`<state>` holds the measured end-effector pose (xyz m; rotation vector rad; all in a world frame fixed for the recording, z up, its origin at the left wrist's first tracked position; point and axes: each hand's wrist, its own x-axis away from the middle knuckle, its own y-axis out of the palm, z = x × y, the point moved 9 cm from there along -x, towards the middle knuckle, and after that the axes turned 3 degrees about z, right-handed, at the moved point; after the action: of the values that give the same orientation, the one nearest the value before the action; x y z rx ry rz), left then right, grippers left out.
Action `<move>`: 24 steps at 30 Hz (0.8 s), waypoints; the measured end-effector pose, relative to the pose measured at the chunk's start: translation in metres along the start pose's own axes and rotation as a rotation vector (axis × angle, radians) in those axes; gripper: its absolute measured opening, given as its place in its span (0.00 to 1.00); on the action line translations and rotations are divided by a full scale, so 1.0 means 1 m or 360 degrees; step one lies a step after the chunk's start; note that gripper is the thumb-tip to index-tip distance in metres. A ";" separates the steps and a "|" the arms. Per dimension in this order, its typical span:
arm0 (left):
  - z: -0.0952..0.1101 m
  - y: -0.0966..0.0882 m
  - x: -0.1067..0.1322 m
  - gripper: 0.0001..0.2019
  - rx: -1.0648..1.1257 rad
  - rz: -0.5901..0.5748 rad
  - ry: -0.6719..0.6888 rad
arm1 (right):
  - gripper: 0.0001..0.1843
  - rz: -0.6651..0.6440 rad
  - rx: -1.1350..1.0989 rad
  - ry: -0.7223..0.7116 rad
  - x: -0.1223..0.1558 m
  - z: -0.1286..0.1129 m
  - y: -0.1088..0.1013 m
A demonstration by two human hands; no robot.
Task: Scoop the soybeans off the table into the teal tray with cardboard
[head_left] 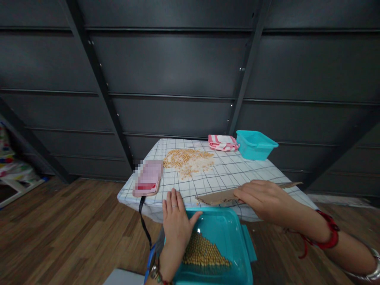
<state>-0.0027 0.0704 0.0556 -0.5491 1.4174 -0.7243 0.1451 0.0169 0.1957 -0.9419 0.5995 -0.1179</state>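
My left hand (pixel 177 221) lies flat with its fingers stretched out over the table's front edge and the rim of a teal plastic box (pixel 228 233). Yellow beads or beans (pixel 204 251) are gathered in the lower left of that box, too small to name surely. A strip of brown cardboard (pixel 218 197) is gripped in my right hand (pixel 264 198), low against the cloth near the front edge. Farther back, a spread of yellow beans (pixel 185 157) lies mixed with a pale grainy heap (pixel 200 163) on the checked tablecloth (pixel 166 182).
A phone in a pink case (pixel 150 176), with a black strap (pixel 144 221), lies at the table's left. A folded pink-and-white striped cloth (pixel 223 142) and a smaller teal tub (pixel 255 144) stand at the back right. A dark panelled wall (pixel 178 63) rises behind.
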 end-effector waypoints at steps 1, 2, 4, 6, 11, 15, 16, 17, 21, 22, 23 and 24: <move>0.000 0.000 0.000 0.47 0.0004 -0.0003 -0.0003 | 0.13 -0.0021 -0.0025 0.0004 -0.001 -0.002 -0.001; -0.001 0.001 0.000 0.46 0.0011 -0.0006 -0.0009 | 0.13 -0.0043 -0.0049 0.0009 -0.001 -0.003 -0.002; -0.001 0.002 0.001 0.46 0.0037 -0.0020 -0.0024 | 0.14 -0.0099 -0.0108 0.0021 0.000 -0.004 -0.002; -0.002 0.004 0.001 0.45 0.0067 -0.0035 -0.0031 | 0.14 -0.0150 -0.0181 0.0049 0.002 -0.003 -0.002; -0.002 0.004 0.001 0.45 0.0068 -0.0007 -0.0023 | 0.14 -0.0093 -0.0296 0.0082 0.004 0.000 -0.010; -0.001 0.001 0.000 0.44 0.0013 -0.0002 -0.0005 | 0.15 -0.0001 -0.0355 0.0114 0.004 0.003 -0.020; 0.000 0.001 0.000 0.44 0.0007 -0.0008 0.0002 | 0.16 0.0011 -0.0367 0.0121 0.004 0.003 -0.022; 0.000 0.001 0.000 0.44 0.0003 -0.0014 0.0008 | 0.16 0.0019 -0.0366 0.0131 0.005 0.004 -0.022; 0.000 -0.002 -0.001 0.46 -0.0005 -0.0007 0.0008 | 0.14 0.0075 -0.0211 0.0114 0.007 0.009 -0.024; 0.000 -0.002 -0.002 0.46 -0.0006 -0.0001 0.0009 | 0.14 0.0108 -0.0142 0.0094 0.006 0.010 -0.025; 0.000 -0.002 -0.002 0.47 -0.0009 0.0003 0.0009 | 0.13 0.0150 -0.0069 0.0073 0.005 0.012 -0.025; 0.000 -0.002 -0.002 0.47 -0.0013 0.0008 0.0007 | 0.12 0.0197 0.0001 0.0055 0.004 0.014 -0.025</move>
<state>-0.0027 0.0704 0.0585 -0.5505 1.4257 -0.7165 0.1597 0.0106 0.2198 -0.9014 0.6878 -0.0238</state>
